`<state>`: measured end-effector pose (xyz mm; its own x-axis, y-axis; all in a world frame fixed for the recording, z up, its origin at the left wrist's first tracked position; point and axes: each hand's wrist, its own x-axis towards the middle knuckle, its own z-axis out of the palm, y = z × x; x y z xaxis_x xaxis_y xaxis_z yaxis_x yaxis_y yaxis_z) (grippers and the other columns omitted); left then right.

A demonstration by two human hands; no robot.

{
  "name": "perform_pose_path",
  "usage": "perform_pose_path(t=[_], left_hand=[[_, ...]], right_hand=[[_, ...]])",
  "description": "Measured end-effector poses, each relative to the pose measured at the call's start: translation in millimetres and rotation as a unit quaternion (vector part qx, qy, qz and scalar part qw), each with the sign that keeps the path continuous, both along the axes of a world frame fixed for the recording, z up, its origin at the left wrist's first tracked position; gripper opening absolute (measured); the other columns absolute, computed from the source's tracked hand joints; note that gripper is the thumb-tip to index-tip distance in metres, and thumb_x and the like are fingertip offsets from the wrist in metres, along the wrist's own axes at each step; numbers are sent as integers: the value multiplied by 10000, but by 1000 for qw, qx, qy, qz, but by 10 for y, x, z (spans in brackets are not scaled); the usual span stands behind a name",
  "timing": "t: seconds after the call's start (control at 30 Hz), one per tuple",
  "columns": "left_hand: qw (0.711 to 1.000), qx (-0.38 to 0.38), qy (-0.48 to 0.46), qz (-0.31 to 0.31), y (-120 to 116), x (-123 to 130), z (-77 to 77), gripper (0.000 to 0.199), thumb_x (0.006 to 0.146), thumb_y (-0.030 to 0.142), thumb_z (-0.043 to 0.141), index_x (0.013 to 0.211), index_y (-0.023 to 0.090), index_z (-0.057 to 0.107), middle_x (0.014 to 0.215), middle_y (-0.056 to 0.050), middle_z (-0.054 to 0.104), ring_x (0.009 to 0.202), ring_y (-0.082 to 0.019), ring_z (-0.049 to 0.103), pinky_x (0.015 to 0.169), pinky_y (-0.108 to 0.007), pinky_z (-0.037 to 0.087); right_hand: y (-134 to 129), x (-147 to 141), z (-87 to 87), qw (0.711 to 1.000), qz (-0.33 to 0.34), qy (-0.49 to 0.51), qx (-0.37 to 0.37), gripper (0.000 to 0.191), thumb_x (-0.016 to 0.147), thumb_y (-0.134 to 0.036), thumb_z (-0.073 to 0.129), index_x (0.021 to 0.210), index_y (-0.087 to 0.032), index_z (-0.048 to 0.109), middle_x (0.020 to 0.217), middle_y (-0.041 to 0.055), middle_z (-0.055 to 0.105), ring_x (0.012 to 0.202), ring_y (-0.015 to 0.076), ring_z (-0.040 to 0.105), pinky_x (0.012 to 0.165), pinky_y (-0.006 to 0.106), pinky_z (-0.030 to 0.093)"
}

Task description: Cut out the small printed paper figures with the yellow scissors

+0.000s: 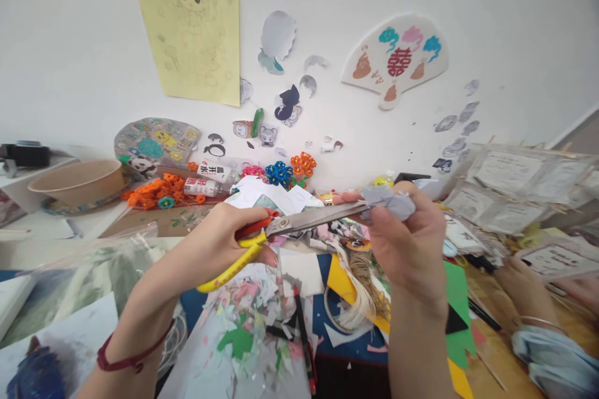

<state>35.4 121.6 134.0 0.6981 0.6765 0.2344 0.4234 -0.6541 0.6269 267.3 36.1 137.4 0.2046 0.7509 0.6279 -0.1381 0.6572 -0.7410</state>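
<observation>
Evidently, cutting is under way; we take the middle of the view as the hub of the clock. At eight o'clock the left hand point(224, 230) is clamped on the scissors point(283, 224), whose blades run toward three o'clock and look nearly together. Between three and four o'clock the right hand point(412, 240) pinches a crumpled piece of pale paper point(390, 199) between thumb and fingers. We see the blade tips meet its nine o'clock side, but whether they have bitten into it we cannot tell.

As for progress, we read the scraps point(259, 290), heaped between six and seven o'clock with a green offcut point(236, 340) among them, as cutting already done. The paper has not been put down, so we judge this piece unfinished; its outline is too bunched to show how much remains.

Around the work we note a pen point(304, 336) at six o'clock, a bundle of string point(360, 312) at five, and, at four, a co-worker's hand point(519, 287) over the wooden bench point(496, 349). Above, small cut-outs point(287, 106) are on the wall at twelve, and a painted fan point(397, 62) between one and two.
</observation>
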Motion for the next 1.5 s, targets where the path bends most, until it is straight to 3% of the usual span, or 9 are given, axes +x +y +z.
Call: perform_pose_path(t=[0.13, 0.43, 0.7, 1.13, 1.33, 1.5], left_hand=[[1000, -5, 9, 9, -16, -1, 17, 410, 731, 397, 687, 620, 201, 345, 595, 66, 282, 586, -96, 259, 521, -240, 206], [1000, -1, 3, 0, -15, 6, 26, 406, 748, 376, 679, 606, 198, 343, 582, 68, 288, 581, -93, 266, 515, -224, 221], [1000, -1, 2, 7, -24, 3, 34, 407, 732, 349, 667, 601, 201, 311, 584, 67, 270, 579, -90, 261, 513, -222, 222], [1000, -14, 16, 19, -43, -15, 33, 289, 722, 314, 621, 606, 191, 387, 555, 64, 349, 572, -90, 298, 509, -221, 232], [1000, -13, 9, 2, -30, -7, 28, 255, 741, 268, 585, 609, 191, 381, 526, 60, 434, 566, -90, 343, 506, -217, 240], [999, -26, 12, 22, -28, -25, -1, 268, 661, 217, 613, 629, 201, 348, 573, 72, 330, 582, -90, 292, 513, -212, 232]], right_hand=[[-22, -4, 5, 1000, -18, -16, -6, 163, 858, -248, 762, 792, -254, 613, 878, -14, 804, 940, 254, 785, 900, 491, 637], [-48, -23, 14, 1000, -21, -18, -9, 157, 872, -237, 741, 804, -252, 600, 847, 1, 798, 900, 255, 790, 826, 461, 665], [-38, -21, 15, 1000, -17, -15, -10, 166, 861, -241, 752, 797, -253, 599, 863, -4, 802, 905, 242, 786, 858, 437, 649], [-68, -31, 24, 999, -32, -21, -17, 204, 842, -288, 773, 788, -252, 579, 827, 9, 796, 917, 274, 788, 817, 466, 663], [-73, -30, 26, 1000, -23, -10, -14, 151, 845, -253, 766, 808, -256, 619, 822, 1, 793, 892, 247, 791, 805, 412, 664], [-75, -37, 29, 1000, -24, -9, -9, 141, 843, -249, 766, 815, -253, 628, 836, 3, 799, 921, 247, 786, 828, 417, 659]])
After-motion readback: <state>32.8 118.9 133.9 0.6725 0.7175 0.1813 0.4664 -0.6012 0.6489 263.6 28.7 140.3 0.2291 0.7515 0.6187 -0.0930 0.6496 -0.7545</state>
